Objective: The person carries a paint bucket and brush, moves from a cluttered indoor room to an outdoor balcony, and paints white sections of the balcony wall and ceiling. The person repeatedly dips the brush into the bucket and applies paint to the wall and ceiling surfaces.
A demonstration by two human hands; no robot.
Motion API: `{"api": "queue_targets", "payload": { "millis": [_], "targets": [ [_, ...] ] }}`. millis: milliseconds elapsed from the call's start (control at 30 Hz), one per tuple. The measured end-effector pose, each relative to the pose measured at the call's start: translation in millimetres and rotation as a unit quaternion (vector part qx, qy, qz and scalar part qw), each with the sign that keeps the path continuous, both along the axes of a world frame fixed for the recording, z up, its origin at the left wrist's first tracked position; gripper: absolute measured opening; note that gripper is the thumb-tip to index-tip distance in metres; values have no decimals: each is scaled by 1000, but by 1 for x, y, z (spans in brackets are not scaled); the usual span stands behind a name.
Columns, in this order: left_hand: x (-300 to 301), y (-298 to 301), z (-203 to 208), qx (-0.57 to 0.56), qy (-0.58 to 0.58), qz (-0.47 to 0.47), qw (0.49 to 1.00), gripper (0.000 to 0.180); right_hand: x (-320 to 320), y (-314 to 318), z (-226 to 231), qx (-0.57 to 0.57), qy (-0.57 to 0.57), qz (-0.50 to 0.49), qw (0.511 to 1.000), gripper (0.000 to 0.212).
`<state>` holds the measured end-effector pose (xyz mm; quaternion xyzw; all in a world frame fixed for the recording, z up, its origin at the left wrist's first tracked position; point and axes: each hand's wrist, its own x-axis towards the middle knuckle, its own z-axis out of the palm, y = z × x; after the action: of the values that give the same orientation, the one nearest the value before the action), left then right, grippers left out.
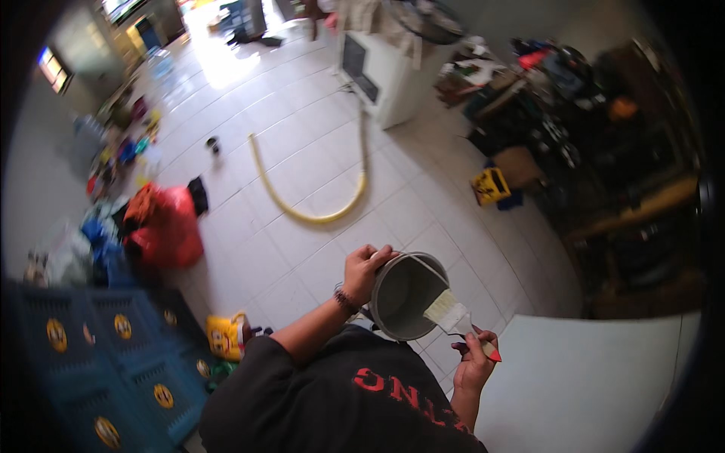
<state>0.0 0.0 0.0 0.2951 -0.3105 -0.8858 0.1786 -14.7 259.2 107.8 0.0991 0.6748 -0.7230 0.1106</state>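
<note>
My left hand (365, 273) is closed on the rim and handle side of a grey bucket (402, 302), which is tilted so its inside faces up toward me. The bucket's interior looks grey, and I cannot make out what is in it. In my right hand (475, 362) is a paintbrush (451, 313) with pale yellowish bristles, a white-smeared metal band and a red-tipped handle. Its bristles are at the right edge of the bucket; whether they touch it I cannot tell.
A pale board or tabletop (574, 385) lies at my right. A yellow hose (321, 219) curves over the tiled floor (302, 166). Red bags (170, 234) and a blue plastic cabinet (113, 362) stand at left. A cluttered shelf (604, 166) lines the right.
</note>
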Motion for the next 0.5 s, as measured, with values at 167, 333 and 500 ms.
{"api": "queue_targets", "payload": {
  "millis": [167,333,500],
  "targets": [
    [9,-34,-4,-23,40,98,994,25,-43,-35,-7,-59,-12,62,996,21],
    [42,-55,15,-37,-20,183,982,25,-80,-74,-8,-108,-26,155,982,21],
    [74,-98,20,-53,-52,287,955,24,-100,-147,-22,-154,-90,217,960,20]
  ]
}}
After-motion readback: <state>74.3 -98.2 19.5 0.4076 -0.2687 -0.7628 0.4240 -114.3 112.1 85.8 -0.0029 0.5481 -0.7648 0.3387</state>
